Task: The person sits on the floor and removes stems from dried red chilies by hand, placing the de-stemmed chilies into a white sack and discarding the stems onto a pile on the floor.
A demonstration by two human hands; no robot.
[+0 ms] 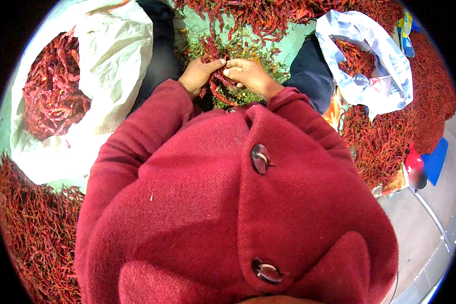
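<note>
My left hand [198, 74] holds a bunch of dried red chili peppers [214, 81], thumb pointing inward. Close beside it, my right hand [249, 74] pinches at the same bunch with thumb and forefinger. The two sets of fingertips almost meet near the top of the bunch. Several peppers hang below the fingers. Beneath both hands lies a heap of green and yellowish stems and caps [247, 95] on a pale green sheet [297, 36]. More dried red chili peppers [247, 15] lie in a loose pile beyond the hands.
A white woven sack [116, 57] holding dark red chilies stands at left. At right is a white and blue plastic bag [393, 72] with chilies inside. Wide spreads of red chilies lie at lower left [34, 228] and right [380, 140]. A blue piece [435, 161] lies at far right.
</note>
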